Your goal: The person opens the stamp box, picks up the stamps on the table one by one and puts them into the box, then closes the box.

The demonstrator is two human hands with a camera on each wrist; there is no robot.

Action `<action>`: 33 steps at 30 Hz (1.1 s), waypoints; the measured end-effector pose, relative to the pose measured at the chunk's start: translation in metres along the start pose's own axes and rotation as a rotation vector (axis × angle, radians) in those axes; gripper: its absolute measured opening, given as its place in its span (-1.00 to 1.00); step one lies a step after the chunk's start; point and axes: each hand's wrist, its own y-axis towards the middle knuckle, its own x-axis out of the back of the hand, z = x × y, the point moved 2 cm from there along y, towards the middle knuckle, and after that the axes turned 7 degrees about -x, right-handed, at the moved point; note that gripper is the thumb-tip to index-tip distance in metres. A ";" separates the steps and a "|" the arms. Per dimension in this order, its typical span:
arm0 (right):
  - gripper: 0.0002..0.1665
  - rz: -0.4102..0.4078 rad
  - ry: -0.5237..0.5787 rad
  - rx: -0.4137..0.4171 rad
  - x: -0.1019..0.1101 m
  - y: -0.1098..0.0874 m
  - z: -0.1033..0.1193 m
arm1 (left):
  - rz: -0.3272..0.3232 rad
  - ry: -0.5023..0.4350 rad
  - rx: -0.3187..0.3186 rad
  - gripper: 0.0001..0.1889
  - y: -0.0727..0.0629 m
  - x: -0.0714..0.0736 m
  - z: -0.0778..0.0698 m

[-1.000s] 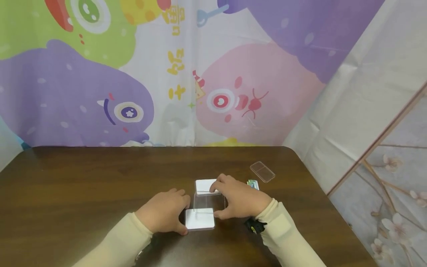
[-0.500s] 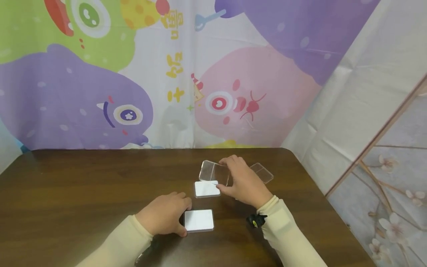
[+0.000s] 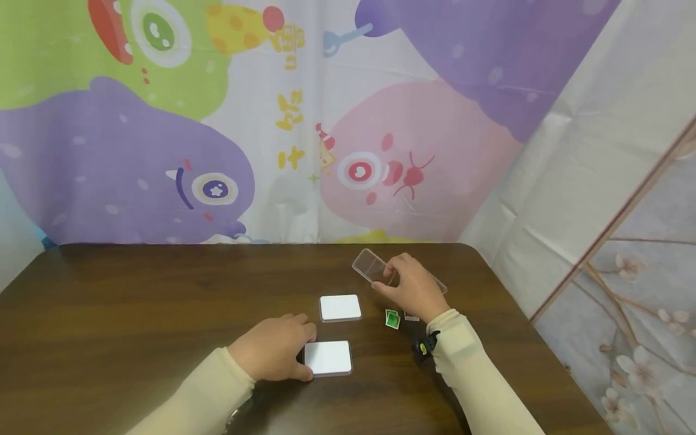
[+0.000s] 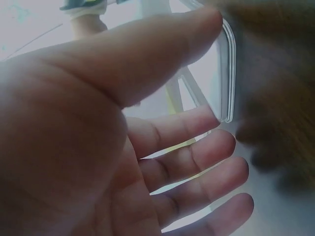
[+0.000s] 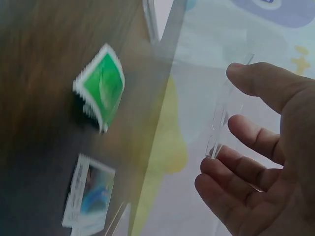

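Note:
My left hand (image 3: 277, 349) grips the left end of a clear plastic case with a white top face (image 3: 328, 357), thumb at the near corner and forefinger at the far one. A second such white-faced case (image 3: 340, 307) lies flat just behind it. Above the table at the back right, my right hand (image 3: 414, 286) holds a clear plastic lid (image 3: 365, 266) between thumb and fingers, tilted. The right wrist view shows this lid (image 5: 221, 118) almost edge-on. Below the right hand lie small stamps: a green one (image 3: 392, 319) and a picture one (image 5: 92, 194).
Another clear lid (image 3: 441, 286) lies at the back right, mostly hidden behind the right hand. The brown table (image 3: 136, 302) ends at a cartoon-printed cloth (image 3: 283, 205). A floral panel (image 3: 647, 290) stands along the right side.
My right hand has lifted the clear lid off the two white-faced cases and carried it back and right. The green stamp has come into sight. My left hand stays on the near case.

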 end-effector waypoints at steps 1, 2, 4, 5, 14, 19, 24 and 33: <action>-0.60 0.013 0.002 -0.016 0.000 0.002 -0.002 | 0.002 0.004 0.000 -0.48 0.000 0.000 -0.001; -0.60 0.025 0.003 -0.028 0.000 0.004 -0.005 | 0.004 0.008 0.000 -0.48 0.000 0.000 -0.002; -0.60 0.050 0.002 -0.049 -0.002 0.008 -0.009 | 0.006 0.017 -0.008 -0.47 0.001 -0.001 -0.003; -0.60 0.065 -0.005 -0.052 -0.003 0.010 -0.011 | 0.007 0.023 -0.011 -0.47 0.001 -0.002 -0.004; -0.57 0.119 -0.072 -0.048 -0.018 0.024 -0.017 | -0.010 0.012 -0.004 -0.48 0.001 -0.006 -0.006; -0.52 0.114 -0.099 -0.054 -0.022 0.031 -0.015 | -0.025 0.000 -0.012 -0.48 0.002 -0.006 -0.006; -0.51 0.139 -0.128 -0.057 -0.028 0.035 -0.014 | -0.020 -0.009 0.000 -0.46 0.003 -0.007 -0.005; -0.52 0.179 -0.168 -0.062 -0.032 0.035 -0.007 | -0.025 -0.006 -0.010 -0.47 0.002 -0.006 -0.004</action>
